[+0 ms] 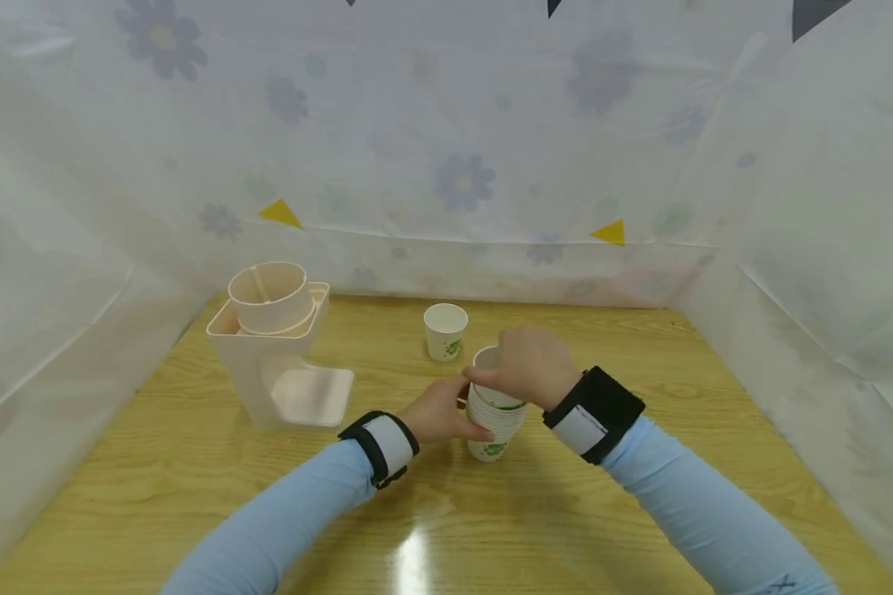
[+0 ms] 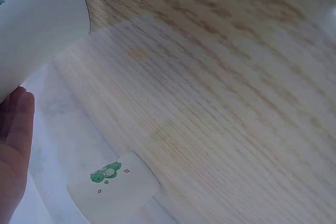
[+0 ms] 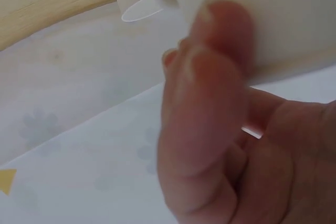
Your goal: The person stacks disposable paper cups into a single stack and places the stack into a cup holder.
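A stack of white paper cups (image 1: 497,423) with a green print stands upright on the table. Around its left side my left hand (image 1: 439,411) grips it, thumb at the front. My right hand (image 1: 532,364) pinches the wall of the uppermost paper cup (image 3: 294,24), which sits a little raised over the tight rims below; the hand hides part of its rim. In the left wrist view, the stack's lower cup (image 2: 37,30) shows beside the fingers. Behind the stack, a single paper cup (image 1: 445,332) stands upright, touched by neither hand.
A cream plastic holder (image 1: 249,372) with a round divided container (image 1: 271,306) on top and a flat foot stands at the left. White flowered sheeting (image 1: 461,124) walls the wooden table (image 1: 603,512) at the back and both sides. Yellow triangles mark the back sheet.
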Tool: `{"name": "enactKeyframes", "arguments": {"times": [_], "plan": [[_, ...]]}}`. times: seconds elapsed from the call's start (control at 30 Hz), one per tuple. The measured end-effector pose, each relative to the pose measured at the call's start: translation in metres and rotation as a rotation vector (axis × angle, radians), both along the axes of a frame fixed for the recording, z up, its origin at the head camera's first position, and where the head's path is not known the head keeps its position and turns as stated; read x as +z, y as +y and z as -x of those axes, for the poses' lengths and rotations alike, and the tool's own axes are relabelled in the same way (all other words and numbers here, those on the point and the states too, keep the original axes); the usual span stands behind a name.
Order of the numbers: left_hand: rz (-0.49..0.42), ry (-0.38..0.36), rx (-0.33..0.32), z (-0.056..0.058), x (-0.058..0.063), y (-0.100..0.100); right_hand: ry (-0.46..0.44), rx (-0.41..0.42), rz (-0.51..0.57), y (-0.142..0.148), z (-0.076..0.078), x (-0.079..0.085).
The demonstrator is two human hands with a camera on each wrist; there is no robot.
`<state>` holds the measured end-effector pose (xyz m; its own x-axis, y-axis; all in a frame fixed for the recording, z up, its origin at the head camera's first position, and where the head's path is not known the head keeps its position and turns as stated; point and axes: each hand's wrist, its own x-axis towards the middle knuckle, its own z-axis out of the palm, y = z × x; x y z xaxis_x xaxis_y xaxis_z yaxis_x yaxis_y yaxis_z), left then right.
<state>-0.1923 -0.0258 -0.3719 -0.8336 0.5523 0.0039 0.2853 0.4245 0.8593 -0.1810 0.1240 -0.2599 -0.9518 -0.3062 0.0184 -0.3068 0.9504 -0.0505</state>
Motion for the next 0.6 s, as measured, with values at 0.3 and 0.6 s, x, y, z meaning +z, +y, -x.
{"name": "enactKeyframes", "arguments": {"times": [0.3,0.6], "plan": [[-0.003,-0.019,0.011,-0.001,0.001,0.000,0.028,0.004,-0.028,-0.001,0.000,-0.010],[-0.013,-0.003,-0.002,0.001,-0.001,0.001,0.041,0.024,-0.032,-0.001,0.001,-0.018]]}}
